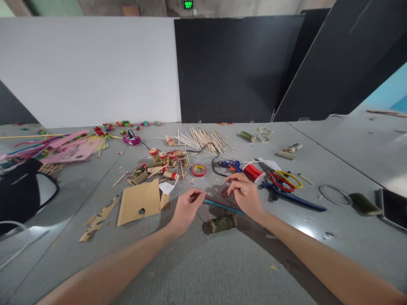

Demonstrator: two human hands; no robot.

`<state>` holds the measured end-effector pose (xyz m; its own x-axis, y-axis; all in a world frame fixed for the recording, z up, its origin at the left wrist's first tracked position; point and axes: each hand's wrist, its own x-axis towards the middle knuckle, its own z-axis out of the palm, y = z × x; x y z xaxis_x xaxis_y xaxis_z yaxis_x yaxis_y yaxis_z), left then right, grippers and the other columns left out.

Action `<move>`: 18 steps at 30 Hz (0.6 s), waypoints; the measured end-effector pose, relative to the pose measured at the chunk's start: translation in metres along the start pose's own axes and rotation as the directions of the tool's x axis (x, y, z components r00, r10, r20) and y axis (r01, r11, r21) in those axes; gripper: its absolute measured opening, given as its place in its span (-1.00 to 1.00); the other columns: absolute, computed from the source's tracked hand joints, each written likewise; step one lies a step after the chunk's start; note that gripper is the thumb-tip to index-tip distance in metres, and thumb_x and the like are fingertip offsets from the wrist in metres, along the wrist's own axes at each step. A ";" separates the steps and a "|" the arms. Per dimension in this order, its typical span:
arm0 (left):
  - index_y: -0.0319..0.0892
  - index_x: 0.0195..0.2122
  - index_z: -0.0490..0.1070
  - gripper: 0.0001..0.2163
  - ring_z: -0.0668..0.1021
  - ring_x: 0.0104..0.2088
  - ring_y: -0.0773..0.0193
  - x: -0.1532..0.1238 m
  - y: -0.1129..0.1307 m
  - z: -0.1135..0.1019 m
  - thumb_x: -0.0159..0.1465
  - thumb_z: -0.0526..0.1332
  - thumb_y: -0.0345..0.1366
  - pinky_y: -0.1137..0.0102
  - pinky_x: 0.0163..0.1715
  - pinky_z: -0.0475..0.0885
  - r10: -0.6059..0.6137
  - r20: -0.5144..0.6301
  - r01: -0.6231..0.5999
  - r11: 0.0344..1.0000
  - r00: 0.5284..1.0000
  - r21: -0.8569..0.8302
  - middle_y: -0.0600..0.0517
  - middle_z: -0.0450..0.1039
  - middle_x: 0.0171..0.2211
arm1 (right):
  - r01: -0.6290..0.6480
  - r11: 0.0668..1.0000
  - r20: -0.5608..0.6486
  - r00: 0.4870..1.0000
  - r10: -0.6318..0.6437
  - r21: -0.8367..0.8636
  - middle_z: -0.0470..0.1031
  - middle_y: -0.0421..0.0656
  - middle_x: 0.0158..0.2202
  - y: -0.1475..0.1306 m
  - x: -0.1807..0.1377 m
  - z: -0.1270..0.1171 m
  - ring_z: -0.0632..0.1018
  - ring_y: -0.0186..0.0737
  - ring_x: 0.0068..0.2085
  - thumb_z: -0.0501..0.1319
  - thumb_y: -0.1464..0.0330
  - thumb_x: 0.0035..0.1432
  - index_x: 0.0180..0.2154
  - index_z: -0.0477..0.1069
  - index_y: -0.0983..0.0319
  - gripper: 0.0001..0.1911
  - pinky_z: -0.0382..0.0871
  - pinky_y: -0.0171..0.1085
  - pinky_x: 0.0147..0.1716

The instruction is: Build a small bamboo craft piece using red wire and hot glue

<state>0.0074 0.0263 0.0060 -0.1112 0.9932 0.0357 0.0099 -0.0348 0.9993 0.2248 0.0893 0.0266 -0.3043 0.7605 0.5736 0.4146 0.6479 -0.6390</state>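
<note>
My left hand is pinched shut on the end of a thin blue stick that runs to the right over the grey table. A fine red thread hangs near that pinch. My right hand is closed in a pinch above the stick's far part, holding something small I cannot make out. Just below the stick lies a short green bamboo tube. A spool of red thread stands just behind my right hand.
Scissors lie at the right, a blue glue gun and red tape roll behind. A brown cardboard piece, bamboo bits and thin sticks are left and back. Pink paper sits far left, a phone far right.
</note>
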 end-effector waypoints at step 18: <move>-0.20 -0.29 0.47 -0.75 0.37 -0.58 0.43 0.000 -0.002 -0.002 0.27 0.28 -0.09 0.55 -0.56 0.29 0.003 -0.030 -0.007 0.990 1.000 -0.142 0.15 0.34 -0.61 | 0.282 0.916 0.698 0.716 -0.002 -0.286 0.41 0.08 -0.06 -0.072 -0.013 -0.015 0.40 0.19 0.04 0.38 0.07 0.05 -0.13 0.47 0.25 -0.54 0.31 0.11 0.05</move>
<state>0.0055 0.0266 0.0036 -0.1412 0.9892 0.0387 -0.1307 -0.0573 0.9898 0.2115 0.0323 0.0726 -0.8176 0.5732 0.0541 0.5391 0.7952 -0.2775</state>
